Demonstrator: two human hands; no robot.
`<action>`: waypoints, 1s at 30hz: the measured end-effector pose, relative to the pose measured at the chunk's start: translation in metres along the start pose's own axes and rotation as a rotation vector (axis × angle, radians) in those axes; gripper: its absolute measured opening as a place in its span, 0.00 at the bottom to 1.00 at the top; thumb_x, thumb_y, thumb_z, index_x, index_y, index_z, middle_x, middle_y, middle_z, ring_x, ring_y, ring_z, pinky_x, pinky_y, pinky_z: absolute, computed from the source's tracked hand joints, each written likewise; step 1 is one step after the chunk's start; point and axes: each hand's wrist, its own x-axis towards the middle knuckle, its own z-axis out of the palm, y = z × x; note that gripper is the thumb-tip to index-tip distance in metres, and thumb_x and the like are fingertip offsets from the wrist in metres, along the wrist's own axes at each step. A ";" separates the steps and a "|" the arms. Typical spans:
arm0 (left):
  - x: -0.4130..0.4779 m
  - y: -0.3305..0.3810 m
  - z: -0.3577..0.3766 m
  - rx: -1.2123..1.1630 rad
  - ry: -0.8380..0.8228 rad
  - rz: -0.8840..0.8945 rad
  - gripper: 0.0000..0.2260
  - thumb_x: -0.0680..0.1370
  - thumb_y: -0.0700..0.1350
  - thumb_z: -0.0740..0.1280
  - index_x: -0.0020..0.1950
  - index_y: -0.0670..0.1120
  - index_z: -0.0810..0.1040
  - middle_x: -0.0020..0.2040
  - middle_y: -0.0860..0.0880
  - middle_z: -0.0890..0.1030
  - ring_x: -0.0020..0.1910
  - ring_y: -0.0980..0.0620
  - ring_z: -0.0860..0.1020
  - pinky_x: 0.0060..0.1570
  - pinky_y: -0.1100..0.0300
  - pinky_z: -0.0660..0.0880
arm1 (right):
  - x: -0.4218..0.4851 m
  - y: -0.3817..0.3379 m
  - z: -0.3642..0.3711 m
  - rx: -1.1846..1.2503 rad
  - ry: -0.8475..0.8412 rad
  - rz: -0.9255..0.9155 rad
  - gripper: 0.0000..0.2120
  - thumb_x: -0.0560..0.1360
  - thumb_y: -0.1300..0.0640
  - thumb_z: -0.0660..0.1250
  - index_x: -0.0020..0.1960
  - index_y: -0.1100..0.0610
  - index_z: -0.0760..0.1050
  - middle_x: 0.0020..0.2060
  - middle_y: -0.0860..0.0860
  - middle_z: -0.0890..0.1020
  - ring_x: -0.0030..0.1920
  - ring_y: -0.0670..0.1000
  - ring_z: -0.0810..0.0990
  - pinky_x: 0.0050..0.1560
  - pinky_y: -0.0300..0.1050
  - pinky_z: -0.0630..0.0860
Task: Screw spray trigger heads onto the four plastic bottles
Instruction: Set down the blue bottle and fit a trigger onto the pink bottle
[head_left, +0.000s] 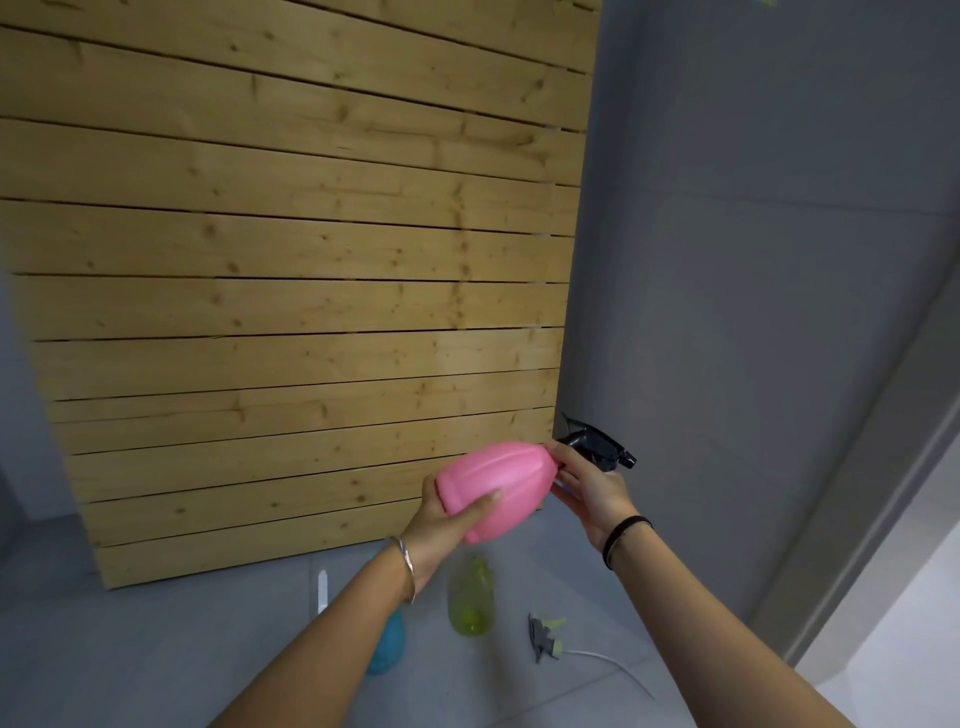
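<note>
My left hand (441, 525) grips the base of a pink plastic bottle (496, 486), held on its side in the air. At the bottle's neck sits a dark spray trigger head (597, 447), and my right hand (589, 486) grips it there. A yellow-green bottle (471, 597) stands on the floor below. A blue bottle (387, 647) is half hidden behind my left forearm. A loose grey and green trigger head (544, 634) with a white tube lies on the floor to the right.
A wall of wooden planks (291, 291) stands straight ahead, with a grey wall (753, 312) to its right. The floor (156, 649) is grey tile. A small white object (322, 592) lies left of my left forearm.
</note>
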 end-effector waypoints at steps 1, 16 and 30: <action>-0.002 0.002 0.002 -0.030 -0.023 -0.068 0.23 0.76 0.55 0.64 0.66 0.51 0.60 0.66 0.43 0.70 0.60 0.43 0.74 0.52 0.49 0.78 | 0.000 0.000 0.000 -0.004 -0.005 -0.003 0.11 0.69 0.58 0.74 0.48 0.64 0.80 0.39 0.51 0.86 0.38 0.44 0.85 0.35 0.34 0.80; -0.004 0.001 -0.010 0.037 -0.154 -0.254 0.24 0.74 0.66 0.56 0.65 0.58 0.58 0.64 0.41 0.73 0.54 0.40 0.80 0.43 0.51 0.82 | -0.004 0.003 0.009 -0.067 -0.011 -0.056 0.15 0.68 0.59 0.75 0.52 0.66 0.80 0.46 0.56 0.85 0.46 0.51 0.83 0.37 0.35 0.81; 0.008 0.001 -0.014 -0.271 -0.095 -0.084 0.39 0.63 0.48 0.77 0.71 0.48 0.63 0.69 0.41 0.70 0.59 0.45 0.75 0.42 0.54 0.81 | -0.001 0.005 0.004 -0.018 0.007 -0.017 0.08 0.69 0.56 0.74 0.44 0.60 0.81 0.41 0.51 0.86 0.42 0.45 0.84 0.37 0.34 0.80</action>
